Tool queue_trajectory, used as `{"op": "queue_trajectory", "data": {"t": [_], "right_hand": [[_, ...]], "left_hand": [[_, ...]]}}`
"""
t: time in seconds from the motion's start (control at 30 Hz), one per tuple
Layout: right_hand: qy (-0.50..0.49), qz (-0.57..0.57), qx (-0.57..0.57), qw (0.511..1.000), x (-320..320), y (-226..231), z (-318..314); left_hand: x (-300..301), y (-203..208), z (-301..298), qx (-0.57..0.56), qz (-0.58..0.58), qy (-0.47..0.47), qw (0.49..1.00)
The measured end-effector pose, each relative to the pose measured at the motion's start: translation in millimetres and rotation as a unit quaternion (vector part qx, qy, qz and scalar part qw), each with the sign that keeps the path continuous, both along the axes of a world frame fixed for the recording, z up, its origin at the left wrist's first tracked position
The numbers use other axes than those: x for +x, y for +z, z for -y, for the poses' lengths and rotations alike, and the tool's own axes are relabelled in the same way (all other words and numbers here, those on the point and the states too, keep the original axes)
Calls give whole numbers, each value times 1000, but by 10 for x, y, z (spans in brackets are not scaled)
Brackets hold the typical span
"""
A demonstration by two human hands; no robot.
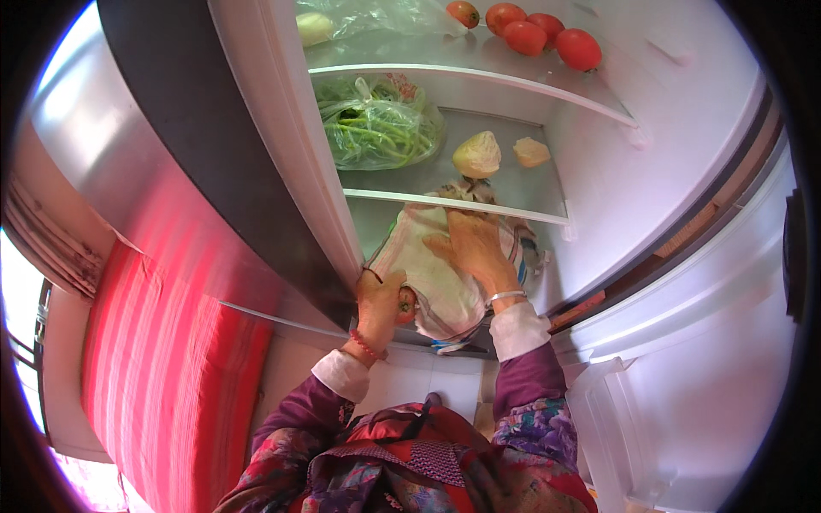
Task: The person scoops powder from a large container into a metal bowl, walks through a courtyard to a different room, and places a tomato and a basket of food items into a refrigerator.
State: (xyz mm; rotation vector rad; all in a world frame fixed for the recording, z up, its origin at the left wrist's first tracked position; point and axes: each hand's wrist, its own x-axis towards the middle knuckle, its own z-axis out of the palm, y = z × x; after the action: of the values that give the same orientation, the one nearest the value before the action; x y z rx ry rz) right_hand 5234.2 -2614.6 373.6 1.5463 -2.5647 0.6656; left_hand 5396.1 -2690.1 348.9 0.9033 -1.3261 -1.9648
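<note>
On the bottom level of an open fridge lies a pale cloth [419, 248] with coloured stripes along its edge, hanging over the front. My left hand [377, 299] is closed at the cloth's left side, around a small tomato [406, 305] with a green stem end. Only part of that tomato shows beside the fingers. My right hand [475, 248] lies on the cloth farther in, thumb stretched to the left. Its fingertips reach beneath the shelf's front edge and are partly hidden. Something brownish on the cloth, seen through the glass, cannot be made out.
Above the cloth, a glass shelf [513, 192] bears a clear bag of green vegetables [380, 128] and two pale cut pieces [477, 156]. Several red tomatoes [579, 50] sit on the upper shelf. The fridge door [693, 385] stands open at right; a red striped cover [162, 342] is at left.
</note>
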Motion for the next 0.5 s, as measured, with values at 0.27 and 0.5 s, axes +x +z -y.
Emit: {"op": "queue_trajectory", "data": {"t": [0.27,0.5], "right_hand": [[-75,0,21,997,-190,-174,212],[-117,27,-2,993,-280,-551,161]], "left_hand": [[-37,-54,217,-186,116,-88,972],[-217,-12,139,-540,134,-129,821]]}}
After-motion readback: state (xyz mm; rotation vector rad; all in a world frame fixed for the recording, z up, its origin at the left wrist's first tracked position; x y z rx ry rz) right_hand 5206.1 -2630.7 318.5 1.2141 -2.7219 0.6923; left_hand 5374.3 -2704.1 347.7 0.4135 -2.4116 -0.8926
